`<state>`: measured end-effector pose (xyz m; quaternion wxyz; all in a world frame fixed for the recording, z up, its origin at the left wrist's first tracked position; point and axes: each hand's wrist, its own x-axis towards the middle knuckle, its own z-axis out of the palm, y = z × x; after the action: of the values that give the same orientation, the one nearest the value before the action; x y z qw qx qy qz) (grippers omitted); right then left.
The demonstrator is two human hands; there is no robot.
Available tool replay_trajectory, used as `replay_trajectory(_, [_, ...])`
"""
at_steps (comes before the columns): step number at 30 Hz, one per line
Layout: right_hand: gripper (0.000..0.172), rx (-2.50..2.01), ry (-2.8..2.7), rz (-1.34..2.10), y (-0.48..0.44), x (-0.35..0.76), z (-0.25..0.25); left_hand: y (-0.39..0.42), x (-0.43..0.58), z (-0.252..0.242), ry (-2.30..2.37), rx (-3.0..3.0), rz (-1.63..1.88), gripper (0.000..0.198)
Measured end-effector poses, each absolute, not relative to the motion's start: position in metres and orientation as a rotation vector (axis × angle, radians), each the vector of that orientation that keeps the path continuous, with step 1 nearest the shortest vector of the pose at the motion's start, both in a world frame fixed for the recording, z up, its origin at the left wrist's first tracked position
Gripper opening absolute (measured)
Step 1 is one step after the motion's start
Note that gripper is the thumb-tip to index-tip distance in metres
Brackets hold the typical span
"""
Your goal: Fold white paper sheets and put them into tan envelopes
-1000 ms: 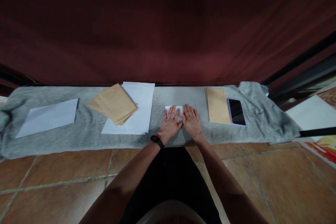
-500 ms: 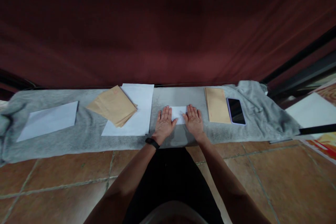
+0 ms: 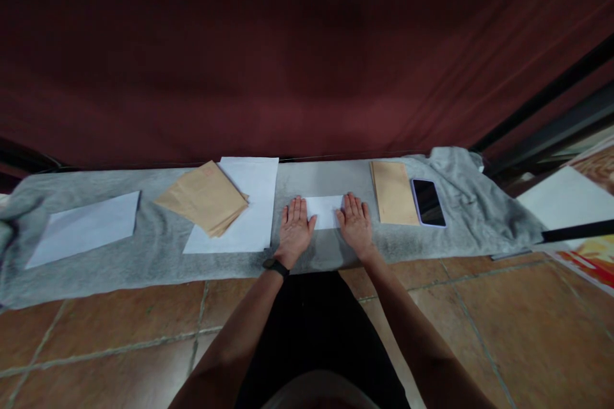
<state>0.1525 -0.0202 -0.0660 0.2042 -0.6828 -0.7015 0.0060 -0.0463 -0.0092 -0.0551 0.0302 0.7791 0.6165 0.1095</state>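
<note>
A small white paper [image 3: 325, 211], apparently folded, lies flat on the grey cloth right in front of me. My left hand [image 3: 295, 230] rests palm down at its left end, thumb out and fingers stretched forward. At the paper's right end my right hand [image 3: 355, 223] lies flat as well, its fingers extended over that edge. Neither hand grips anything. To the left of my left hand is a stack of large white sheets [image 3: 259, 204], partly covered by several brown envelopes [image 3: 206, 198]. Right of my right hand sit more brown envelopes [image 3: 396, 195].
A phone [image 3: 428, 202] with a purple edge lies beside the right-hand envelopes. Another white sheet [image 3: 86, 227] is at the far left. The grey cloth [image 3: 158, 262] is bunched at its right end. A dark red curtain [image 3: 297, 77] hangs behind.
My left hand has slid slightly left, so the hands are farther apart and more of the small white paper shows. My right hand stays at the paper's right end.
</note>
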Motion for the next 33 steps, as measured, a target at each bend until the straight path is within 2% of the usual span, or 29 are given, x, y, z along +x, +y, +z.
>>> replay_trajectory(11, [0.053, -1.740, -2.152, 0.193, -0.037, 0.131, -0.061, -0.022, -0.012, -0.053, 1.626, 2.509, 0.385, 0.059])
replay_trajectory(33, [0.061, -1.843, -2.071, -0.017, -0.057, 0.153, -0.073, -0.042, -0.047, -0.060, 1.889, 2.447, 0.418, 0.061])
